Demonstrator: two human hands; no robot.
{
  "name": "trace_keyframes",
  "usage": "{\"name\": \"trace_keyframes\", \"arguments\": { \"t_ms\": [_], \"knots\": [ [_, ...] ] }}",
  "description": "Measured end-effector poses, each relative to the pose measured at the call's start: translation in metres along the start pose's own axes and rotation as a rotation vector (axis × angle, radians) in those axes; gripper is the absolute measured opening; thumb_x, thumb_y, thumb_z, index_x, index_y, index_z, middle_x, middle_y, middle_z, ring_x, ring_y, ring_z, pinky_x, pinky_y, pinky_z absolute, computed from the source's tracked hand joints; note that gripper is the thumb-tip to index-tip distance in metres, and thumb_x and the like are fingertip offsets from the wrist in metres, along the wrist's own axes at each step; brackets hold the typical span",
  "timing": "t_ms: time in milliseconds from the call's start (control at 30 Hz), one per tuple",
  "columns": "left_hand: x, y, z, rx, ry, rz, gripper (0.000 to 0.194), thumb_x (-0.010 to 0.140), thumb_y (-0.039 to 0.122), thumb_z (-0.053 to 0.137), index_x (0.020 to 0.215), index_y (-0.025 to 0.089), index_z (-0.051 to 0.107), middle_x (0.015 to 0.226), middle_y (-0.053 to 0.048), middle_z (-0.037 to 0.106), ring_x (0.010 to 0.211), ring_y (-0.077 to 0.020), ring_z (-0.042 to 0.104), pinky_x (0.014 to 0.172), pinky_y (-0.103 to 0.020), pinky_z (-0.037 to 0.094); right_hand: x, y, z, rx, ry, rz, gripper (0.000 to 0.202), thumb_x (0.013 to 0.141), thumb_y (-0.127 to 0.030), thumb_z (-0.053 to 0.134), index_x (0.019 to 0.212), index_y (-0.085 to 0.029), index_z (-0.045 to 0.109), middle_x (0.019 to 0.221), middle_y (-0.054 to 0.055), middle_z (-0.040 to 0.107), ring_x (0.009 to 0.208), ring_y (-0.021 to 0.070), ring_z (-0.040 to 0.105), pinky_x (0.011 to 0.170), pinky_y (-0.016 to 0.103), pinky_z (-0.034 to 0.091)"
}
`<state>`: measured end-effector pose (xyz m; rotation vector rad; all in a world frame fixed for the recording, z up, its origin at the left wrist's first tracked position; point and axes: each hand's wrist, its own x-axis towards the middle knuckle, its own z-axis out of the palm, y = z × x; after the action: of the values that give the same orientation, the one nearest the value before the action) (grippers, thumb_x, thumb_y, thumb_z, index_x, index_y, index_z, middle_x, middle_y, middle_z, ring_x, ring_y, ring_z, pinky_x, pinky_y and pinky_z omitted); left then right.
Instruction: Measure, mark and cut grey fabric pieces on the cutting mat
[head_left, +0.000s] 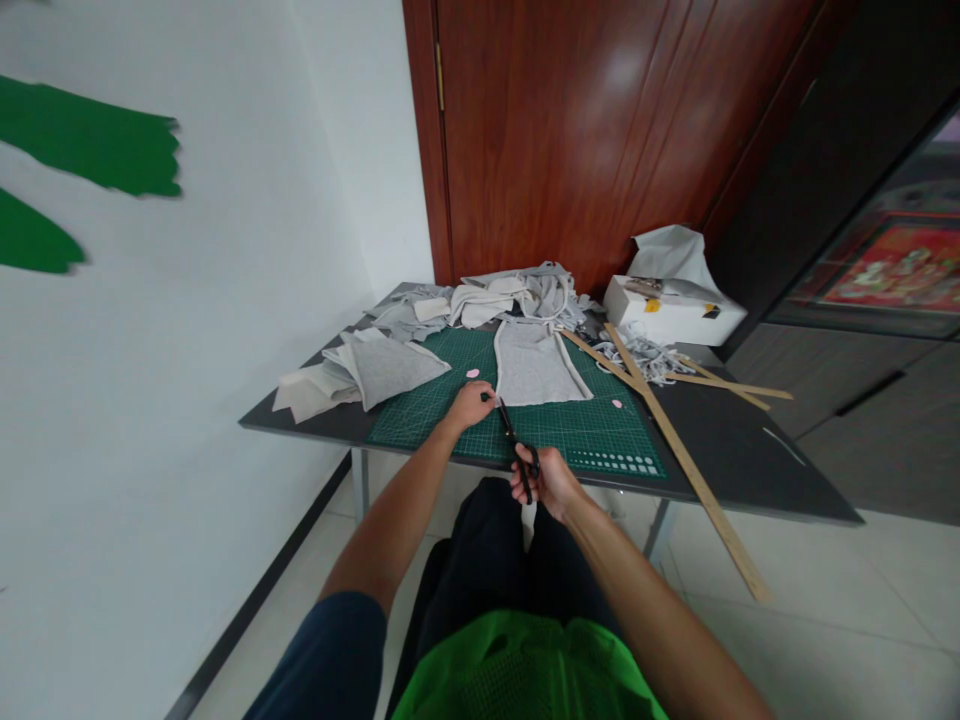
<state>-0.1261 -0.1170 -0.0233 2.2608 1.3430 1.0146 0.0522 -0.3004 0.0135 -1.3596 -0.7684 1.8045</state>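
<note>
1. A person works seated at a dark grey counter (750, 450), scissors at the near-left corner of a pale grey fabric panel (534, 368) that lies over the middle of a green cutting mat (592, 430).
2. Trimming appears to be the step in hand; the next move seems to call for a steady corner and blades lined up with the panel's edge.
3. The right grip (551, 478), at the mat's near edge, closes around the handles of black scissors (511, 433), which point away across the mat; how far the blades part is too small to tell.
4. The left grip (472, 405), above the mat's near half, has its fingers bent beside the panel's corner, with something small and dark at the tips. Whether they pinch the cloth cannot be told.
5. The panel lies just beyond the scissor tips, to the right of the left grip and farther across the mat than the right.
6. Around the mat: folded grey cloth (394, 365) overlaps its left side, a fabric pile (517, 295) lines its far edge, and a long wooden strip (697, 475) runs along its right.
</note>
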Motion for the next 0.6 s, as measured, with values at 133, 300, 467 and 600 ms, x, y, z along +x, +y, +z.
{"name": "trace_keyframes", "arguments": {
  "t_ms": [133, 300, 467, 600],
  "knots": [
    [-0.0006, -0.0004, 0.0005, 0.016, -0.009, 0.01, 0.014, 0.079, 0.009, 0.072, 0.079, 0.021, 0.077, 0.098, -0.004, 0.08, 0.104, -0.0213, 0.073, 0.104, -0.037, 0.054, 0.0055, -0.0001, 0.0012, -0.021, 0.016, -0.013, 0.032, 0.1, -0.038, 0.056, 0.077, -0.016, 0.061, 0.063, 0.008, 0.069, 0.046, 0.0152, 0.062, 0.044, 0.024, 0.046],
    [-0.0014, 0.0012, 0.0004, 0.032, -0.013, 0.011, 0.015, 0.081, 0.009, 0.07, 0.08, 0.021, 0.078, 0.099, -0.005, 0.08, 0.105, -0.0219, 0.073, 0.106, -0.038, 0.053, 0.0048, 0.0007, 0.0046, -0.029, 0.053, -0.039, 0.032, 0.098, -0.034, 0.056, 0.072, -0.016, 0.062, 0.059, 0.007, 0.067, 0.043, 0.0144, 0.06, 0.04, 0.024, 0.043],
    [-0.0014, 0.002, -0.0003, 0.037, -0.023, 0.016, 0.014, 0.082, 0.01, 0.07, 0.081, 0.022, 0.078, 0.098, -0.004, 0.08, 0.106, -0.0224, 0.072, 0.108, -0.039, 0.052, 0.0073, 0.0035, 0.0053, -0.051, 0.073, -0.079, 0.032, 0.095, -0.032, 0.056, 0.068, -0.016, 0.061, 0.057, 0.006, 0.066, 0.04, 0.0137, 0.057, 0.037, 0.023, 0.039],
    [-0.0017, 0.0039, -0.001, 0.042, -0.021, 0.0, 0.013, 0.08, 0.009, 0.071, 0.08, 0.021, 0.077, 0.1, -0.005, 0.079, 0.107, -0.0232, 0.072, 0.108, -0.039, 0.052, 0.0091, 0.0032, 0.004, -0.052, 0.068, -0.088, 0.027, 0.092, -0.03, 0.059, 0.067, -0.018, 0.06, 0.055, 0.005, 0.063, 0.039, 0.0138, 0.057, 0.035, 0.023, 0.038]
  ]
}}
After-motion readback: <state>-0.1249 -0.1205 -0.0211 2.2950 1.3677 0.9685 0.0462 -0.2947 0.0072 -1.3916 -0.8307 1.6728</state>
